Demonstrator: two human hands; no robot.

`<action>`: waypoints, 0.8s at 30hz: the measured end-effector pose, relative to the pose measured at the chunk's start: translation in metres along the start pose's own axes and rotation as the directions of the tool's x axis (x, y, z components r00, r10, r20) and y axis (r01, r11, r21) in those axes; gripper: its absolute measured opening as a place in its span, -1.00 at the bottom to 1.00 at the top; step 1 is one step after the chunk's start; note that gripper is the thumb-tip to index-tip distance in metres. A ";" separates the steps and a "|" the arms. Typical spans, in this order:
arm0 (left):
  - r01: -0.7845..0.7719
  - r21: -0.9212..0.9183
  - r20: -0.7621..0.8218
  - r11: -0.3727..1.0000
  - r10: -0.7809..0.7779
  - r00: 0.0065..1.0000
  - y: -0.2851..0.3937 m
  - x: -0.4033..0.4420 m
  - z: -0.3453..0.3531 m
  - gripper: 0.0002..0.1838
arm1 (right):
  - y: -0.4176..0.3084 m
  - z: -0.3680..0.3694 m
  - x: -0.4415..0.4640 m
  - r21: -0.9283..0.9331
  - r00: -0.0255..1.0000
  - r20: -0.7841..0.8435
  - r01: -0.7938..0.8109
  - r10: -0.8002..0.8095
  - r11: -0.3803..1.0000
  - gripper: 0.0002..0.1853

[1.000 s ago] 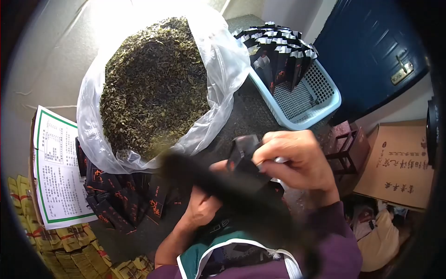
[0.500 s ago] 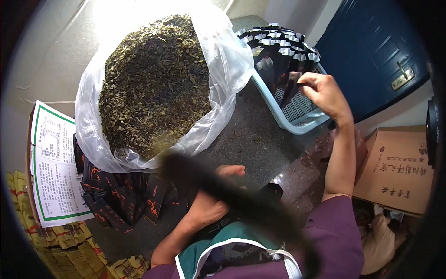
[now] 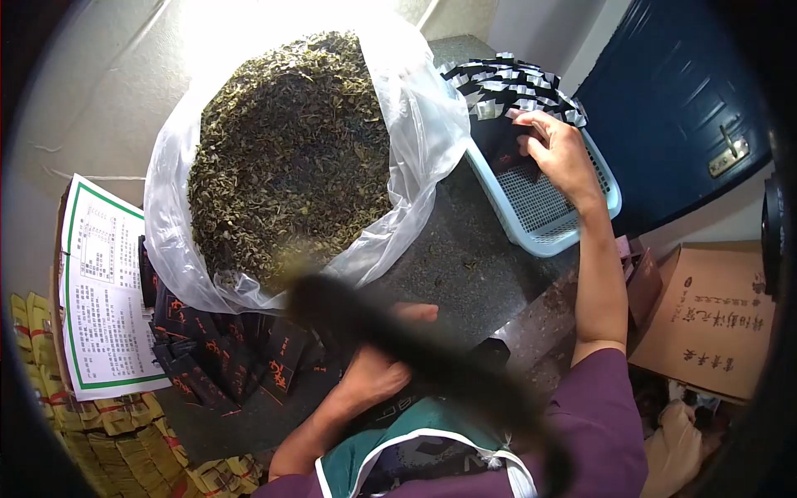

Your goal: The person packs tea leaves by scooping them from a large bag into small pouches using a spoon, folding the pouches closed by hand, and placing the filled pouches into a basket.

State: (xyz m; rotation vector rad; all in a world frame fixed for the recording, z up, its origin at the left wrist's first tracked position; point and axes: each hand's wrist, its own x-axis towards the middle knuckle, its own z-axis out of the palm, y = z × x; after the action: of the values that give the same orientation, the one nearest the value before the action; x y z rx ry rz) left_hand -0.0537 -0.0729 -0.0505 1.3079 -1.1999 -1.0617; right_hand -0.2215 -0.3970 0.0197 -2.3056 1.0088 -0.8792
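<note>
Near: left hand [image 3: 375, 378], partly hidden by a blurred dark bar [image 3: 432, 357]; from where I stand, cannot tell whether it grasps anything. To its left, loose black packets [image 3: 195, 382] lie heaped on the dark table [image 3: 465, 249]. Beyond, dried leaves [image 3: 290, 158] in an open clear bag [image 3: 415, 124]. Far right: blue basket [image 3: 550, 244], silver-topped packets [image 3: 519, 87] standing in it, long axes roughly upright. Right hand [image 3: 563, 158], the nearer one, bends over them, tops just beyond its curled fingers; pinched or released, cannot tell.

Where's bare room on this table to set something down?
Mostly bare tabletop lies between the plastic bag and the blue basket. It's crowded at the bag's near left, where black packets pile up, and in the basket's far end.
</note>
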 end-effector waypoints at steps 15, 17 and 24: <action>-0.010 0.080 -0.010 0.997 0.011 1.000 0.004 0.001 0.005 -0.63 | -0.076 -0.031 -0.087 0.481 0.950 -0.255 0.287 -0.182 0.828 -0.74; -0.104 0.099 -0.016 0.990 0.106 0.994 -0.001 -0.002 0.005 -0.65 | -0.097 -0.003 -0.103 0.810 0.944 -0.098 0.259 -0.315 0.527 -0.62; -0.249 0.354 -0.194 0.901 0.331 0.924 0.004 -0.044 -0.003 -0.72 | -0.094 0.124 -0.171 0.859 0.865 0.501 -0.499 0.016 0.112 -0.35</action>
State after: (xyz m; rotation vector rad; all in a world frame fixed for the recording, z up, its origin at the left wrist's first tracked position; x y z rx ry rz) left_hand -0.0559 -0.0283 -0.0475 1.4057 -1.3620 -0.4768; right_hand -0.1789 -0.1875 -0.0683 -0.9524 0.3504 -0.5654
